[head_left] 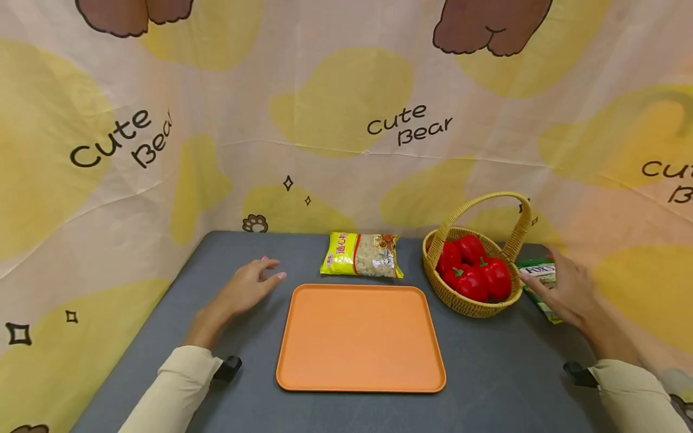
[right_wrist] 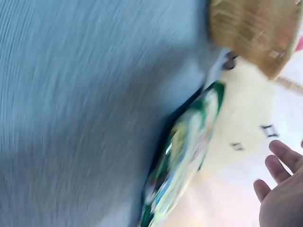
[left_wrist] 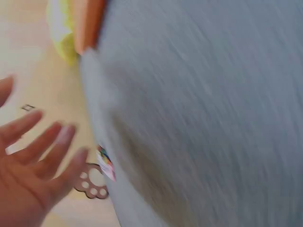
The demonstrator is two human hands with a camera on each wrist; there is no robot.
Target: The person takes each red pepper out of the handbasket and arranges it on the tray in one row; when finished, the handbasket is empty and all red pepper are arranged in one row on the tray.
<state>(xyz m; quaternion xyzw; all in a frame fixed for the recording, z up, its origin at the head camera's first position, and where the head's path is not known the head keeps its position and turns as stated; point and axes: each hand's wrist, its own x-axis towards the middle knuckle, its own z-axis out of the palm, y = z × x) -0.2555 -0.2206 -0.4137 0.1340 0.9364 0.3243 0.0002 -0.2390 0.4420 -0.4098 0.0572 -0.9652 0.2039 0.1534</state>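
Note:
My left hand (head_left: pixel 245 290) is held over the table left of the orange tray (head_left: pixel 361 338), fingers spread and holding nothing. The right hand (head_left: pixel 575 296) hovers at the right over a green FOXS packet (head_left: pixel 541 272), partly covering it in the head view. Nothing is between its fingers. In the right wrist view the packet (right_wrist: pixel 184 153) lies on the table, apart from the relaxed fingers. Beside it stands a wicker basket (head_left: pixel 467 308) with an arched handle, holding several red bell peppers (head_left: pixel 470 282). A yellow pasta bag (head_left: pixel 361 255) lies behind the tray.
The dark grey table (head_left: pixel 238 397) ends at a fabric backdrop (head_left: pixel 335 90) printed with bears and lettering, which also hangs along the left and right. A small colourful item (left_wrist: pixel 106 163) shows at the table edge in the left wrist view.

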